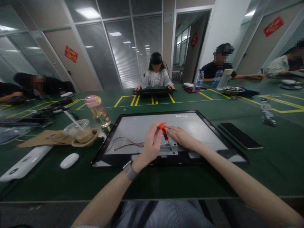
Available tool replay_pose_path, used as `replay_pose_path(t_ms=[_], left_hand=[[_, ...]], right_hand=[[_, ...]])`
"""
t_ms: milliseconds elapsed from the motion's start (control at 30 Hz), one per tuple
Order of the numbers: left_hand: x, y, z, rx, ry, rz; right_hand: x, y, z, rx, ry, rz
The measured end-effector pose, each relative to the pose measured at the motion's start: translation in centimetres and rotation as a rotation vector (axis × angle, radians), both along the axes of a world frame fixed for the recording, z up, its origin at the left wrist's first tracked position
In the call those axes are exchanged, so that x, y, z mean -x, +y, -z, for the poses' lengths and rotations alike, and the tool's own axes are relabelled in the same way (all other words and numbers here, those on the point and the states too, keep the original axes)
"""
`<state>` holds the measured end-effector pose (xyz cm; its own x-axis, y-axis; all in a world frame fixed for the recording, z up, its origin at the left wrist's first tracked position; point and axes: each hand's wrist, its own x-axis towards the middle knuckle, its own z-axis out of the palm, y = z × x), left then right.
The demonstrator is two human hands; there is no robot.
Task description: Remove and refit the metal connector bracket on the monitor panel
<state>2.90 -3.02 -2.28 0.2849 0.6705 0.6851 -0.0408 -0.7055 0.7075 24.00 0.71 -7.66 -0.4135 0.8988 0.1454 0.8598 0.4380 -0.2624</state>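
Note:
A flat monitor panel lies back side up on the green table in front of me, black frame around a grey metal back. My left hand is closed round an orange-handled screwdriver, its tip pointing down at a small metal bracket near the panel's front edge. My right hand lies flat and open on the panel beside the bracket, fingers stretched toward the screwdriver. Thin red and white wires run across the panel to the left of my left hand. A watch sits on my left wrist.
A white mouse, a white elongated device, a plastic cup with straw on brown paper and a pink-lidded bottle stand left. A black phone lies right. Several people sit around the table; one opposite has another panel.

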Motion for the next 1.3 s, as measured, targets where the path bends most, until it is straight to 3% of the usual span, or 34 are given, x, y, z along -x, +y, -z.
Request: replay_pose_path(t_ms=[100, 267, 467, 733, 933, 1167, 1300], left_hand=[[-0.1, 0.3, 0.4, 0.021, -0.038, -0.033], [0.1, 0.6, -0.1, -0.005, -0.077, -0.249], [0.5, 1.1, -0.4, 0.067, -0.099, -0.102], [0.4, 0.8, -0.5, 0.062, -0.090, -0.199], [0.4, 0.6, -0.2, 0.077, -0.090, -0.108], [0.2, 0.4, -0.3, 0.014, -0.075, -0.269], [0.3, 0.4, -0.2, 0.026, -0.081, -0.229]], right_hand=[[0.1, 0.0, -0.1, 0.019, 0.003, 0.010], [0.1, -0.3, -0.5, 0.023, 0.009, 0.008], [0.0, -0.4, -0.6, 0.017, 0.024, 0.003], [-0.2, -0.2, 0.0, -0.002, 0.036, 0.005], [-0.2, -0.1, 0.1, 0.005, 0.039, 0.002], [-0.1, -0.1, 0.0, -0.006, 0.032, 0.001], [-0.1, -0.2, -0.2, 0.010, 0.037, 0.012]])
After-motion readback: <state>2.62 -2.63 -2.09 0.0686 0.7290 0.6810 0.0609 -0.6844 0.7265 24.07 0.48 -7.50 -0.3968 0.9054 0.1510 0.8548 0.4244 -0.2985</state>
